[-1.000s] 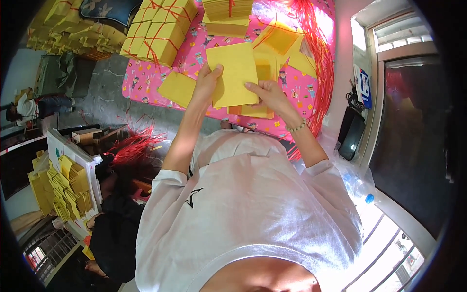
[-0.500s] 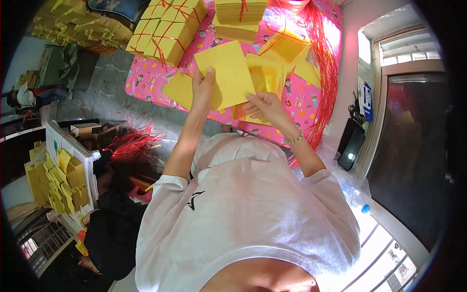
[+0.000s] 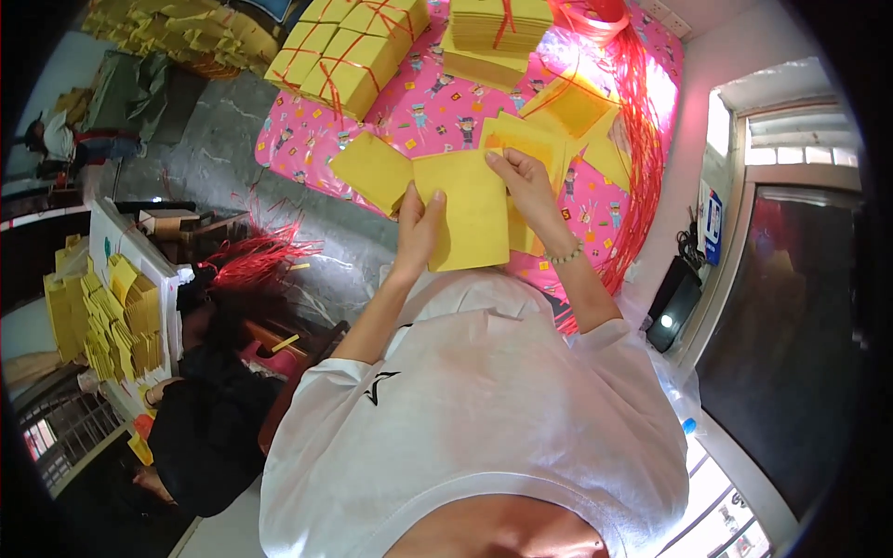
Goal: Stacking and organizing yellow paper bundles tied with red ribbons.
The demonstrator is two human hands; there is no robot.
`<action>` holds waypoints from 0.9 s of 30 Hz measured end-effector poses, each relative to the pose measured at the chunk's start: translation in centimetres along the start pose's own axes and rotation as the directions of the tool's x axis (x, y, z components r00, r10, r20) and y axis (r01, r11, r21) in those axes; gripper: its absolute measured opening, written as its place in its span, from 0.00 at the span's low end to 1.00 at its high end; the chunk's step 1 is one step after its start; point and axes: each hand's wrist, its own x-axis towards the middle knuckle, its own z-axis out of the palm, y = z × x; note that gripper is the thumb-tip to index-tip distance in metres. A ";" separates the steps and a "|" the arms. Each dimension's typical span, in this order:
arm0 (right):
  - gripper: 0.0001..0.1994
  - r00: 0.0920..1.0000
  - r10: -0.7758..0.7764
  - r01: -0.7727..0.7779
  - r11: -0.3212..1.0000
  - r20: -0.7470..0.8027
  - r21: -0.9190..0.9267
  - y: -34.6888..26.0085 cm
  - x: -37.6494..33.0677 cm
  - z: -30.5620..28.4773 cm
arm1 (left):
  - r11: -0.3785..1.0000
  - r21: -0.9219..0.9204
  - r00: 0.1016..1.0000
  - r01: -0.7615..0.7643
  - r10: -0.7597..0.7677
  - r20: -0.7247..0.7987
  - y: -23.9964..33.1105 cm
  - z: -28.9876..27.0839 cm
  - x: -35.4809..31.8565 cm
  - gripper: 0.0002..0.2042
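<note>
Your left hand point(image 3: 419, 228) grips the lower left edge of a yellow paper sheet point(image 3: 465, 219), thumb on top, fingers curled behind it. Your right hand point(image 3: 526, 181) pinches the same sheet at its upper right corner, fingers closed on the edge; a bead bracelet point(image 3: 565, 253) sits on that wrist. The sheet is held flat and slightly tilted, above the near edge of the pink patterned mat point(image 3: 428, 112).

On the mat, just left of the held sheet, a second loose yellow sheet point(image 3: 372, 170) lies at the mat's near-left edge. Behind your right hand, a loose pile of yellow sheets point(image 3: 558, 130) is fanned out untidily near the mat's right side. At the far edge sit tied bundles of yellow paper point(image 3: 349, 51), bound with red string, and one thicker stack point(image 3: 493, 33) beside them. Red string strands point(image 3: 637, 167) run down the mat's right edge.

Off the mat, to your left, more red string point(image 3: 256, 260) lies in a bunch on the grey floor point(image 3: 205, 149). A white rack point(image 3: 139, 307) at the left holds small yellow paper pieces. A person in dark clothing point(image 3: 200, 423) sits low at your left side.
</note>
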 end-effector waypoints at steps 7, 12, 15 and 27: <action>0.12 0.982 0.140 -0.130 0.988 0.124 -0.090 1.1 -1.6 2.2 | 0.965 -0.247 0.972 0.092 -0.141 -0.188 -1.2 -2.2 -1.4 0.15; 0.14 0.987 0.136 -0.130 0.989 0.083 -0.076 1.4 -1.9 3.7 | 0.946 -0.318 0.936 0.055 -0.160 -0.313 -1.4 -2.5 -1.6 0.14; 0.14 0.985 0.118 -0.103 0.987 0.125 -0.122 3.1 -2.0 4.3 | 0.950 -0.309 0.923 0.047 -0.160 -0.351 -0.6 -2.7 -1.4 0.15; 0.15 0.983 0.177 -0.178 0.984 -0.044 -0.031 3.9 -3.4 0.6 | 0.935 -0.331 0.917 0.126 -0.237 -0.321 -2.0 -13.3 6.5 0.16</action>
